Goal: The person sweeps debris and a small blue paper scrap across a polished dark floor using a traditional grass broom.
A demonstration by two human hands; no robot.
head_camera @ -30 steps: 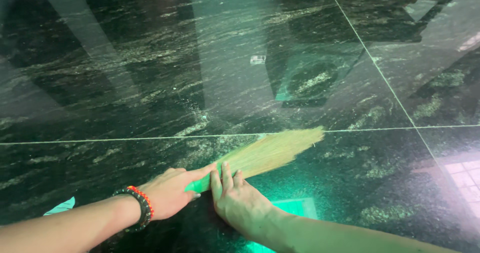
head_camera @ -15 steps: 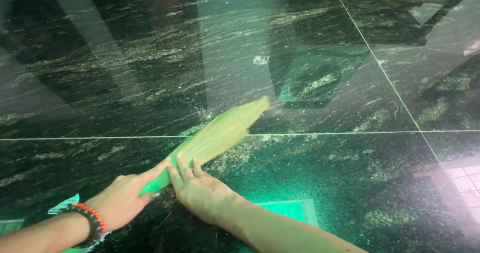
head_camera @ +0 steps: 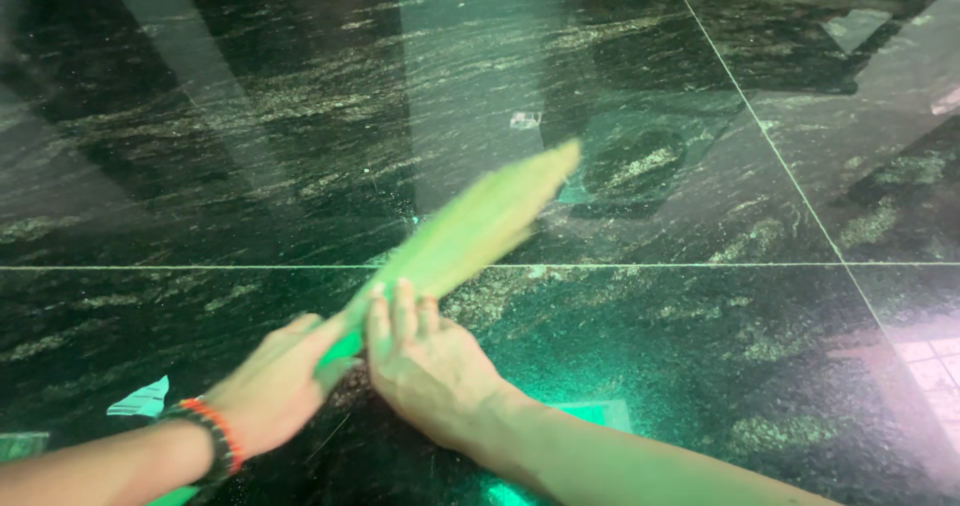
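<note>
Both hands grip a small broom low on the floor
Left hand (head_camera: 275, 381) and right hand (head_camera: 425, 361) close round the broom (head_camera: 470, 231) handle, angling its bristles to the dark floor (head_camera: 200, 146)

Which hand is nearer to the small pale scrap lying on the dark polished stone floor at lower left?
Left. The left hand, gripping the green grass broom, is just right of the pale scrap; the right hand lies farther right, beyond the broom handle.
</note>
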